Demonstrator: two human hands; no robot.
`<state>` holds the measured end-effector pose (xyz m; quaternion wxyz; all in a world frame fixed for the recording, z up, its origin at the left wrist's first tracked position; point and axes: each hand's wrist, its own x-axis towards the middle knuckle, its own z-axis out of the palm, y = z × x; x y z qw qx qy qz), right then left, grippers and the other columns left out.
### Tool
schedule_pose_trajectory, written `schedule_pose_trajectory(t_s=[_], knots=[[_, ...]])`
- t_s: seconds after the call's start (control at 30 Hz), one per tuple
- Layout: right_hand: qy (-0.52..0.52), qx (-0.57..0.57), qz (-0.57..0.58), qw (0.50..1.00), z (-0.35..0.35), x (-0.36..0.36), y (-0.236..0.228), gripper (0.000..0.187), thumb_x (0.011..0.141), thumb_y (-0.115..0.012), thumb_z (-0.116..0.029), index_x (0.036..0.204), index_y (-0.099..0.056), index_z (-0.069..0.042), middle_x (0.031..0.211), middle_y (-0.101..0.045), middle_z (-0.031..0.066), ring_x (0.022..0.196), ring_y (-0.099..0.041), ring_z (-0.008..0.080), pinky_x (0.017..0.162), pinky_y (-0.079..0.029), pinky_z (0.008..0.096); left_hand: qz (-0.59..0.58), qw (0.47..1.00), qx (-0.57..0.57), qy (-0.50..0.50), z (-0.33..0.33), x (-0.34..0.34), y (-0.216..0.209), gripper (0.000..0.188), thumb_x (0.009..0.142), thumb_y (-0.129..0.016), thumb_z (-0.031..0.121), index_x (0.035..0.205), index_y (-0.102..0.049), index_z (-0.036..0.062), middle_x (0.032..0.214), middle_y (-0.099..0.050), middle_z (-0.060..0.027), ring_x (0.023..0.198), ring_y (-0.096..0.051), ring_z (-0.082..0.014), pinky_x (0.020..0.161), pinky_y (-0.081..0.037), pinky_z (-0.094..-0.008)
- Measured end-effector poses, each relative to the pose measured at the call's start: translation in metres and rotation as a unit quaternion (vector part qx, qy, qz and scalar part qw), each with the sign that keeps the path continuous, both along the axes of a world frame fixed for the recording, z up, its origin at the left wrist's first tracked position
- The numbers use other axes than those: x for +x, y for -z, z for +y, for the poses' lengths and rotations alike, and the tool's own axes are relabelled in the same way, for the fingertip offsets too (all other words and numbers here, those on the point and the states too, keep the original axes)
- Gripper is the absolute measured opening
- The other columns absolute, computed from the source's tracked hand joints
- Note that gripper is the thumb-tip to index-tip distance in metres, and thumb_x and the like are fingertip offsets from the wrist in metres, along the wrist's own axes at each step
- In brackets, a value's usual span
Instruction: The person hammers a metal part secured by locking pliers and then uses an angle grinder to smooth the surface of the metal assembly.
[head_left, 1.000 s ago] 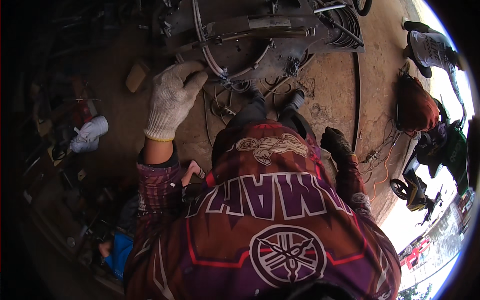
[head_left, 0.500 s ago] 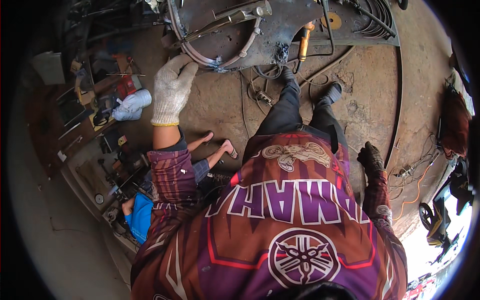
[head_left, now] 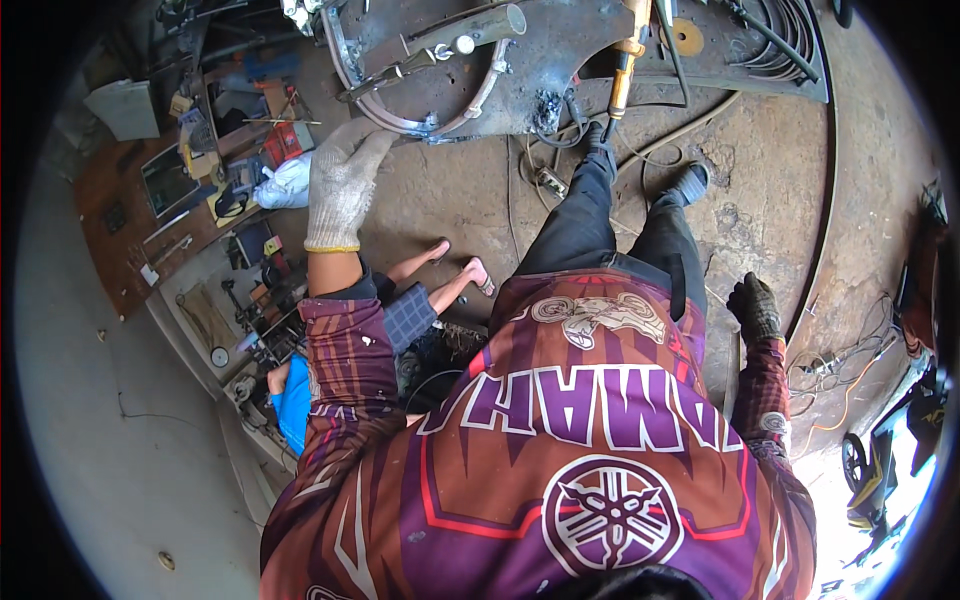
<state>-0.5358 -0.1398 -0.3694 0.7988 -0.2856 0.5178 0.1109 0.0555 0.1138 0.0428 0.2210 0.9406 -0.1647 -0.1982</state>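
Note:
My left hand (head_left: pixel 345 190), in a white knitted glove with a yellow cuff, reaches forward to the near left edge of a metal work table (head_left: pixel 555 65). Its thumb and fingers are loosely bent and apart. The fingertips lie beside the lower rim of a metal ring (head_left: pixel 405 125); whether they touch it is hard to tell. A hammer-like metal tool (head_left: pixel 440 50) rests across the ring. Low at my right side hangs my right hand (head_left: pixel 756 308) in a dark glove, fingers slightly curled and apart, with nothing visible in it.
A yellow-handled tool (head_left: pixel 622 75) with a cord hangs at the table edge near my feet. Hoses and cables (head_left: pixel 680 130) cross the floor. Someone in a blue shirt (head_left: pixel 293 405) sits at left, close to a cluttered brown board (head_left: pixel 125 240). A motorcycle (head_left: pixel 870 470) stands at right.
The view has shifted slightly, so the floor, legs and left-side clutter sit farther right. My left hand stays beside the ring; my right hand still hangs low.

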Motion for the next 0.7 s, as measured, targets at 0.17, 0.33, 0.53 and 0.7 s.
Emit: schedule_pose_trajectory(t_s=[0.17,0.33,0.53,0.7], knots=[[0.026,0.102,0.095,0.99,-0.009,0.046,-0.023,0.026,0.099,-0.062,-0.039,0.09,-0.05,-0.019,0.068,-0.046,-0.0019,0.058,-0.048,0.0176,0.054,-0.045,0.0373,0.034,0.991,-0.023,-0.131,0.012,-0.015,-0.014,0.024,0.092,-0.07,0.018,0.109,-0.074,0.0007,0.093,-0.071,-0.0034,0.075,-0.063,-0.0109,0.069,-0.051,-0.0263],[-0.085,0.041,-0.117,0.989,-0.017,-0.058,0.065,0.026,0.099,-0.063,-0.041,0.093,-0.052,-0.018,0.071,-0.05,-0.0004,0.062,-0.052,0.0187,0.058,-0.048,0.0382,0.057,0.989,-0.004,-0.134,-0.018,-0.003,-0.003,0.022,0.092,-0.069,0.016,0.107,-0.073,0.0,0.09,-0.07,-0.0028,0.074,-0.062,-0.0102,0.068,-0.05,-0.0261],[0.043,0.084,0.218,0.971,-0.022,0.082,-0.018,0.025,0.101,-0.058,-0.036,0.092,-0.051,-0.014,0.07,-0.048,0.0016,0.059,-0.049,0.0194,0.056,-0.043,0.0369,0.007,0.995,0.062,-0.079,-0.017,-0.02,-0.03,0.024,0.092,-0.072,0.018,0.106,-0.073,-0.0003,0.081,-0.068,-0.0024,0.071,-0.062,-0.0102,0.065,-0.049,-0.0269],[0.025,0.132,0.156,0.979,-0.026,0.027,0.035,0.029,0.097,-0.065,-0.041,0.104,-0.058,-0.014,0.085,-0.062,0.0051,0.072,-0.061,0.0237,0.065,-0.055,0.0406,0.022,0.983,0.103,-0.152,-0.025,-0.017,-0.025,0.031,0.09,-0.075,0.018,0.115,-0.068,0.0007,0.093,-0.073,-0.0081,0.076,-0.07,-0.0146,0.068,-0.056,-0.0291]])
